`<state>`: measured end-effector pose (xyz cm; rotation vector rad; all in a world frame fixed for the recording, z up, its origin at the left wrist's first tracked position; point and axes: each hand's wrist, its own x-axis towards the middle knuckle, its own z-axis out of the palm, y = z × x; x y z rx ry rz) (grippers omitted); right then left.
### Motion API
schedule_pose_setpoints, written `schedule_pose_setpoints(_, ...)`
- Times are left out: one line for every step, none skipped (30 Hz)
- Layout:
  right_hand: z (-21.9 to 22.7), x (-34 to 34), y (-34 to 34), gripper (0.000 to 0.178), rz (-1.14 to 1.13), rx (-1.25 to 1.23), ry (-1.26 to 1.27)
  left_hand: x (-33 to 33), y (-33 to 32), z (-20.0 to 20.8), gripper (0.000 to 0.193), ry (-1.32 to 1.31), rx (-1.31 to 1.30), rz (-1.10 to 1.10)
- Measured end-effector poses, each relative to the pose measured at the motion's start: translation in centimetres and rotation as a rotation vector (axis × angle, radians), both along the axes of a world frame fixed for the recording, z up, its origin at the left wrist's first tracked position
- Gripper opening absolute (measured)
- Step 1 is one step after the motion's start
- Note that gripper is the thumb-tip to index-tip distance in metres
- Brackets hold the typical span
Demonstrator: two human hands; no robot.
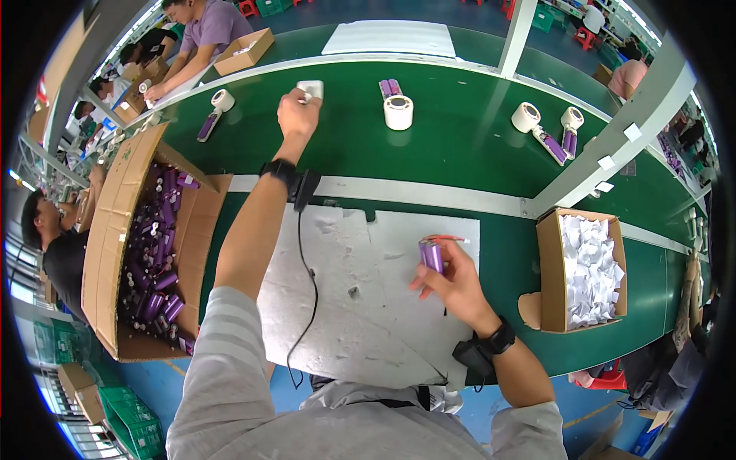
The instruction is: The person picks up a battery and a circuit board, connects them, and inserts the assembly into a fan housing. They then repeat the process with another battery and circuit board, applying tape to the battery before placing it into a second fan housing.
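My left hand [297, 116] reaches out over the green conveyor belt, its fingers closed on a small white plastic part [311, 89]. Much of that part is hidden behind the fingers. Above the right side of the grey work board [360, 307], my right hand [454, 282] grips a purple battery pack [432, 257] with thin red wires at its top. To the right of my left hand, a round white housing [399, 113] lies on the belt, with purple cells [389, 89] beyond it.
A cardboard box of purple battery cells [157, 253] stands at left, a carton of white paper pieces [590, 268] at right. More white housings [526, 116] lie along the green belt [337, 153]. A pale post [621, 130] rises at right. A co-worker [211, 31] sits at far left.
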<state>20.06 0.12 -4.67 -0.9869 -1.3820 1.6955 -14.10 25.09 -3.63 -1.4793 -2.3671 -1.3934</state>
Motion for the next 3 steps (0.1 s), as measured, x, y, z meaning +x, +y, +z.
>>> schedule_pose_setpoints(0.0, 0.1, 0.1, 0.050, 0.002, -0.001, 0.004, 0.4, -2.2, 1.0, 0.032, 0.071, -0.025, -0.144)
schedule_pose_setpoints(-0.4, 0.4, 0.3, 0.049, -0.011, -0.012, 0.004, 1.8, -4.3, 1.6, 0.033, 0.136, -0.060, -0.304)
schedule_pose_setpoints(-0.8, 0.8, 0.5, 0.048, -0.023, -0.024, 0.003, 3.1, -6.6, 2.2, 0.034, 0.200, -0.094, -0.464)
